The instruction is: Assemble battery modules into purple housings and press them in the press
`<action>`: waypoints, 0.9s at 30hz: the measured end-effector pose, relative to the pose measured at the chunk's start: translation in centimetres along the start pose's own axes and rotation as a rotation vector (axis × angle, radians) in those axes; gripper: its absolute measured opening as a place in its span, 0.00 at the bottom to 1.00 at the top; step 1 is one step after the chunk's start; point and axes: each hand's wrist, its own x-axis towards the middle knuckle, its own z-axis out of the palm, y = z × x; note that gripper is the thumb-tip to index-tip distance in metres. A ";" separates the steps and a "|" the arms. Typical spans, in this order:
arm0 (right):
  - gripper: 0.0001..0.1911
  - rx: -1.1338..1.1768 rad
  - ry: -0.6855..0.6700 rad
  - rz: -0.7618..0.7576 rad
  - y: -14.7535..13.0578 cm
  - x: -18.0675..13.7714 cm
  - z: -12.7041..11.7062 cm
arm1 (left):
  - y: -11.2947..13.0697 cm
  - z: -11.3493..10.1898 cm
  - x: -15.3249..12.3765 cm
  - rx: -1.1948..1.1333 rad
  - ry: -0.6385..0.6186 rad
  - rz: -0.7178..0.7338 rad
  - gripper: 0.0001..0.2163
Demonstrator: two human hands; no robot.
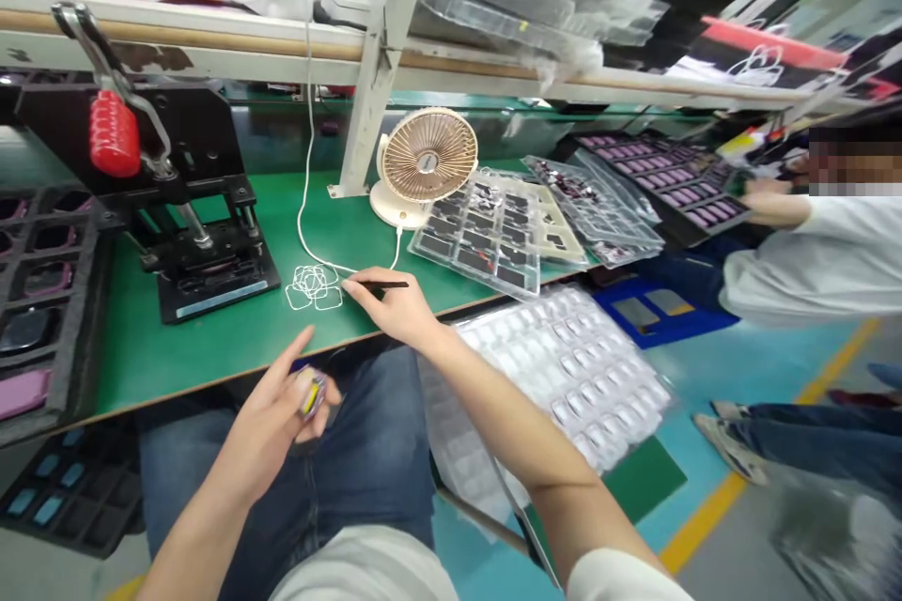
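My left hand [272, 404] is closed around a small purple-edged part [314, 392] with a yellow patch, held above my lap. It looks like a watch case, though fingers cover much of it. Between the thumb and fingers of my right hand [395, 305] is a thin dark tool [384, 285], apparently tweezers, its tip partly hidden by my fingers. That hand is over the green bench [211, 366], beside a loose pile of thin white square rings [315, 286]. Whether my fingertips or the tool touch a ring, I cannot tell.
A black press [211, 249] with a red handle [115, 133] stands left, by a foam tray [77, 366]. Behind my right hand are a fan [429, 160] and plastic trays [486, 235]. White blister trays [564, 376] lie below right. Another person [810, 244] works at right.
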 end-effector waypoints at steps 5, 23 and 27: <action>0.12 0.052 0.042 0.022 -0.1 -0.8 -0.4 | 2.4 2.7 5.7 -0.007 -0.098 -0.095 0.42; 0.23 -0.149 0.304 0.111 2.1 -2.8 -11.5 | 0.5 -0.7 -0.7 -0.037 0.227 -0.071 0.27; 0.19 -0.756 0.210 0.338 5.9 2.1 -19.5 | -2.0 -3.5 -2.7 -0.070 0.308 -0.190 0.27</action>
